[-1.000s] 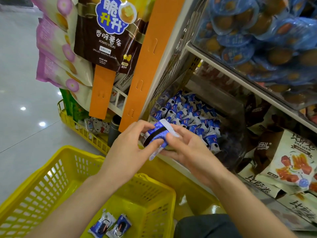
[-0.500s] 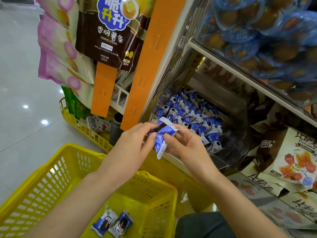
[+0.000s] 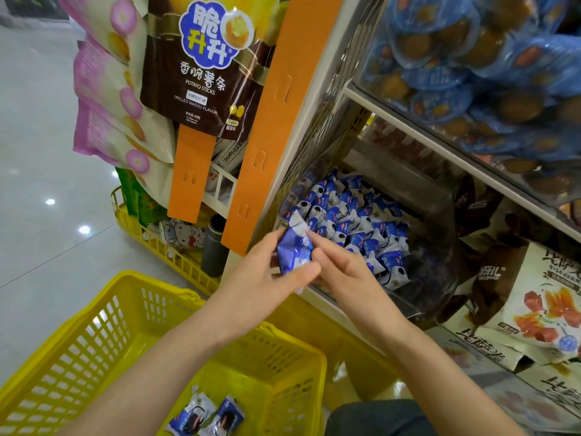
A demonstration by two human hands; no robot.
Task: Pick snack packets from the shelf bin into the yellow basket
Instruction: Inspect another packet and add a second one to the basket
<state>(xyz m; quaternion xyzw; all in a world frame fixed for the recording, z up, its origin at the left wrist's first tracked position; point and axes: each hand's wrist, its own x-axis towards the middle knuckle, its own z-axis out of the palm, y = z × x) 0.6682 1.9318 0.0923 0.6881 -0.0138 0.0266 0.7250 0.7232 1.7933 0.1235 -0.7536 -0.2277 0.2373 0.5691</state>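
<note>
A blue-and-white snack packet (image 3: 294, 251) is upright between both hands at the front edge of the shelf bin (image 3: 437, 247). My left hand (image 3: 267, 275) grips its lower part with thumb and fingers. My right hand (image 3: 341, 265) touches its right side, with the index finger stretched up to the packet's white top. The clear bin holds several similar blue packets (image 3: 355, 225). Below, the yellow basket (image 3: 94, 335) sits on the floor with two packets (image 3: 206, 420) inside.
An orange hanging strip (image 3: 267, 121) carries a brown potato-stick bag (image 3: 201, 64), with pink bags at left. A second yellow basket (image 3: 163, 250) stands behind. Blue cup snacks (image 3: 471, 73) fill the shelf above; brown and cream pouches (image 3: 540, 297) lie at right.
The packet has turned from lying across both hands to standing upright, held mostly by my left hand. My right hand's grip has loosened to a fingertip touch.
</note>
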